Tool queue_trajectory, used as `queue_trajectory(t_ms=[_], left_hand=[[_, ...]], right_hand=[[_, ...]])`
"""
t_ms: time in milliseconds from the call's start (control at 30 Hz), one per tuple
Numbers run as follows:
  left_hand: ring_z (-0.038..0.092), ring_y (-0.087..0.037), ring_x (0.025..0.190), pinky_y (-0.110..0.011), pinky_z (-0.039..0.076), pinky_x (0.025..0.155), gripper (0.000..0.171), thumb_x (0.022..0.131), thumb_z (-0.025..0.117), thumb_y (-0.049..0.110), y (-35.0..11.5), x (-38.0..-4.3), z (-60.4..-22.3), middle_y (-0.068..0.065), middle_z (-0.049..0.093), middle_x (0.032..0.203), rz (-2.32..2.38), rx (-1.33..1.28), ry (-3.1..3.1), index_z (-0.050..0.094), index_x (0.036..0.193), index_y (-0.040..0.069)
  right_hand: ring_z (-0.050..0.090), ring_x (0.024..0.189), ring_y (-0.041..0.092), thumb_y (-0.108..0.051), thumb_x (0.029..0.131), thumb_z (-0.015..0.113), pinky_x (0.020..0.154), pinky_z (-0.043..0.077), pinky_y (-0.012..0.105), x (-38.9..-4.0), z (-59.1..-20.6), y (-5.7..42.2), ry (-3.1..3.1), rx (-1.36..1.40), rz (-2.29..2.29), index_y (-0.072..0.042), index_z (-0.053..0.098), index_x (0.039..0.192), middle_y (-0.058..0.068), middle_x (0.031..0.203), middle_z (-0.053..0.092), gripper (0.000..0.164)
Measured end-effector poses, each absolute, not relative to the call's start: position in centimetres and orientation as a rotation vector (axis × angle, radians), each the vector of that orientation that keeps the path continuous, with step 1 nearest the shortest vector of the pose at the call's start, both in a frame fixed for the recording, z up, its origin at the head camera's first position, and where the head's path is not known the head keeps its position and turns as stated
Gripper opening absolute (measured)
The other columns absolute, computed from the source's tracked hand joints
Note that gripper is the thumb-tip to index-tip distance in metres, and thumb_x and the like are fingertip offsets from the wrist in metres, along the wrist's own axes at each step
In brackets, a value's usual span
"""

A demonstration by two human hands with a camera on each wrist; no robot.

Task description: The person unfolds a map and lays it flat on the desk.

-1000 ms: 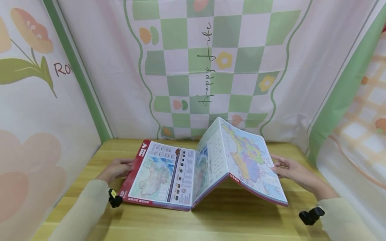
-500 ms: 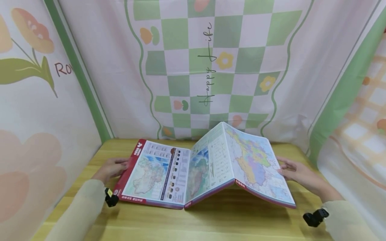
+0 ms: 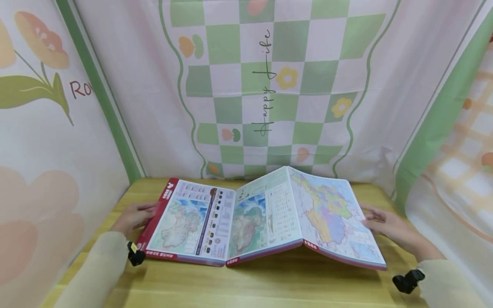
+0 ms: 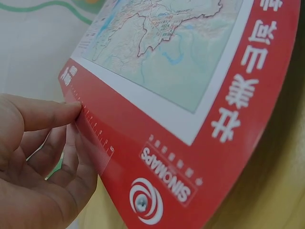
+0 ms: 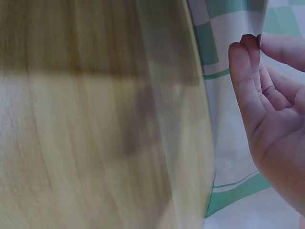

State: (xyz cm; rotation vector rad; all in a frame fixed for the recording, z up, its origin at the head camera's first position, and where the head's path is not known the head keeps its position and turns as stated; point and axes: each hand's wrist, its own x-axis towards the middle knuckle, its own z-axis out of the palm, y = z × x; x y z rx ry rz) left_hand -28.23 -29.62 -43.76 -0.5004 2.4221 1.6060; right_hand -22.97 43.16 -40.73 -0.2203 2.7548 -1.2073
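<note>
A folding map (image 3: 254,226) with a red border is spread across the table in three panels. Its left panel lies low and nearly flat, while the middle and right panels rise to a peaked crease. My left hand (image 3: 134,218) pinches the red left edge; up close in the left wrist view, thumb and fingers (image 4: 57,114) hold that edge near a printed ruler scale. At the opposite side my right hand (image 3: 390,226) pinches the right edge, thumb on top. In the right wrist view the right hand (image 5: 279,109) has its fingertips together, with the map barely visible there.
The wooden table (image 3: 269,288) extends in front of the map. A white and green checked curtain (image 3: 254,107) hangs right behind, with more printed fabric at both sides. A small black wrist camera (image 3: 409,281) sits on each sleeve.
Both hands have moved apart, the left one leftward and the right one rightward. The map has stretched wider, its peaked crease has dropped, and the middle panel shows more fully.
</note>
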Motion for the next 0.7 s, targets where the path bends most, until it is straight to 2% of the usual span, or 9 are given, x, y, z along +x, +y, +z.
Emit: queue_trajectory(t_ms=[67, 133, 367, 700], left_hand=[[0.051, -0.038, 0.127, -0.052, 0.047, 0.101, 0.050, 0.101, 0.059, 0.016, -29.8, -28.1, -43.7, -0.023, 0.050, 0.145, 1.602, -0.515, 2.426, 0.047, 0.148, 0.004], [0.049, -0.039, 0.128, -0.053, 0.046, 0.101, 0.050, 0.102, 0.058, 0.017, -30.0, -28.0, -43.7, -0.024, 0.047, 0.146, 1.603, -0.526, 2.427, 0.046, 0.149, 0.004], [0.046, -0.040, 0.131, -0.054, 0.045, 0.103, 0.050, 0.102, 0.058, 0.015, -30.8, -28.0, -43.8, -0.024, 0.045, 0.148, 1.621, -0.545, 2.428, 0.045, 0.149, 0.004], [0.054, -0.036, 0.123, -0.049, 0.049, 0.098, 0.048, 0.099, 0.061, 0.010, -31.8, -28.2, -44.3, -0.022, 0.056, 0.138, 1.620, -0.617, 2.463, 0.050, 0.145, 0.003]], right_hand=[[0.058, 0.115, 0.032, -0.032, 0.101, 0.061, 0.082, 0.053, 0.029, -22.9, -40.8, 43.3, 2.766, -0.208, -1.166, 0.002, 0.028, 0.155, 0.026, 0.130, 0.055, 0.072], [0.056, 0.116, 0.036, -0.033, 0.101, 0.061, 0.081, 0.053, 0.030, -22.9, -41.0, 43.4, 2.769, -0.203, -1.151, 0.002, 0.028, 0.155, 0.027, 0.131, 0.055, 0.072], [0.059, 0.103, 0.013, -0.029, 0.101, 0.062, 0.079, 0.055, 0.028, -23.0, -41.6, 44.2, 2.776, -0.205, -1.194, 0.004, 0.030, 0.153, 0.028, 0.128, 0.057, 0.070], [0.063, 0.100, 0.019, -0.030, 0.100, 0.063, 0.080, 0.056, 0.028, -22.7, -42.4, 44.7, 2.737, -0.145, -1.210, 0.005, 0.028, 0.154, 0.026, 0.127, 0.057, 0.073]])
